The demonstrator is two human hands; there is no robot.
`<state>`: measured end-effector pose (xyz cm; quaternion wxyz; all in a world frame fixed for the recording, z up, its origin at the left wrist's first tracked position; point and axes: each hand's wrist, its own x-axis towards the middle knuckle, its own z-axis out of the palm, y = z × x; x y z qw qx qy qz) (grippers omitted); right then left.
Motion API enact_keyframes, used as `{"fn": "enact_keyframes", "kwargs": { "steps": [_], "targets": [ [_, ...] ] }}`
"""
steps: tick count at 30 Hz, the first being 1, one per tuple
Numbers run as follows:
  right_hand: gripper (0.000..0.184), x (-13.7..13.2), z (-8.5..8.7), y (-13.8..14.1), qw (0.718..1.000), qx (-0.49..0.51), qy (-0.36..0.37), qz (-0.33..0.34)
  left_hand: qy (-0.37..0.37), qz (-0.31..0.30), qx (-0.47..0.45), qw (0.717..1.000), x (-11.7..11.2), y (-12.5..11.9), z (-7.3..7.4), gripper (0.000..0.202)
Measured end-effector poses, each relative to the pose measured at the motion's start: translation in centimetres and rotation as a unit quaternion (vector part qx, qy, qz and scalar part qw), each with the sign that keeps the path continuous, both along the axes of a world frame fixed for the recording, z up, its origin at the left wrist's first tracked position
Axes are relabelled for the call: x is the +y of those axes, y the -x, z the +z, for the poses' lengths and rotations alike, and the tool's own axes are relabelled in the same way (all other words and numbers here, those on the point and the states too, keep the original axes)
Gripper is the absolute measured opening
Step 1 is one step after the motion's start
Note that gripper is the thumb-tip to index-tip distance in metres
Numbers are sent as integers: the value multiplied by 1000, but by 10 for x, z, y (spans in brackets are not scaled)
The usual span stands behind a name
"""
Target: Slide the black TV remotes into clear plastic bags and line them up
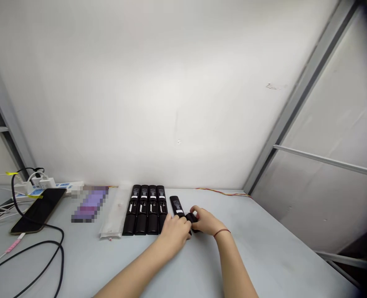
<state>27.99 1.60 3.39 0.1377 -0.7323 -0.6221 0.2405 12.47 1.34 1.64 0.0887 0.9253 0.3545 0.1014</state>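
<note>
from the head view, the left hand and the right hand meet near the middle of a pale grey table. the left hand is closed, its fingers curled down over the near end of a black remote that lies flat, pointing away from the person. the right hand is closed too, pinching a small black piece right against the left hand. the fingers hide most of it, so i cannot tell whether it is part of the remote. a thin red cord circles the right wrist.

just left of the hands, four more black remotes lie side by side, touching one another. beside them lies a clear plastic sleeve, then a purple packet too blurred to read. further left, a black phone lies on the table, with a black cable looping past it. behind the phone sits a power strip with white plugs and yellow tape. a thin red and yellow wire runs along the back edge of the table, by a white wall.
</note>
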Motion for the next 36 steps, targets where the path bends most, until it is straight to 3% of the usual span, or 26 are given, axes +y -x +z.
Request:
{"fn": "enact_keyframes", "kwargs": {
  "steps": [8,11,15,20,27,31,36],
  "targets": [
    [43,-4,6,11,999,-3,30,12,8,75,-29,997,37,10,-2,15],
    [49,-7,8,17,999,-3,42,24,17,92,-73,993,45,13,-6,12],
    [51,-12,11,28,997,-10,61,42,-1,92,-55,994,49,12,-8,12],
    [53,-15,12,43,993,-44,69,85,-35,90,-19,995,42,18,2,16],
    [49,-12,6,55,994,-43,27,94,-61,72,2,996,11,70,14,27],
    [46,-10,4,55,995,-40,14,89,-60,61,-8,996,3,89,3,26],
    [46,-8,3,55,995,-44,9,86,-77,60,-29,995,5,89,-21,33]
  ]
}}
